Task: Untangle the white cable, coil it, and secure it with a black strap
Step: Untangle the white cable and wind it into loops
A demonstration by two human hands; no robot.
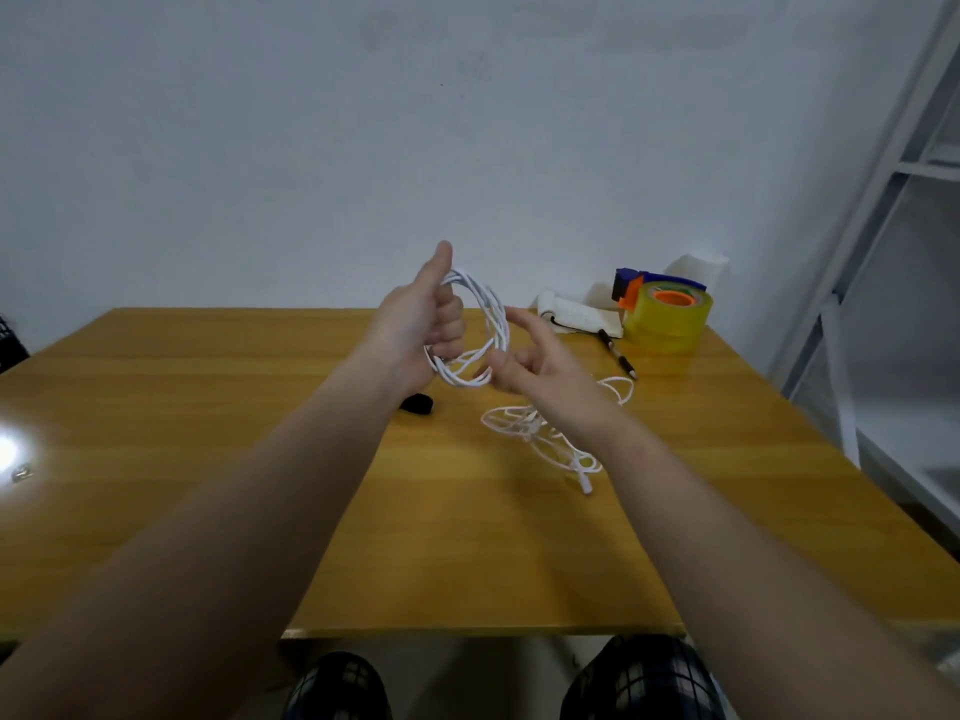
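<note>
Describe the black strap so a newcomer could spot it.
On the wooden table, look just below the left hand. The black strap is a small dark lump there, left of the loose white cable. The pen, also black, is long and thin.

no legible txt anywhere

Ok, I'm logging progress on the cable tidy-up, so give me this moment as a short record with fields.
left hand: grips the coiled part of the white cable, above the table
right hand: beside the coil, fingers loose; pinch cannot be confirmed
loose tangle: rest of the cable, lying on the table
black strap: on the table, untouched
progress: partly coiled, not yet strapped
</note>
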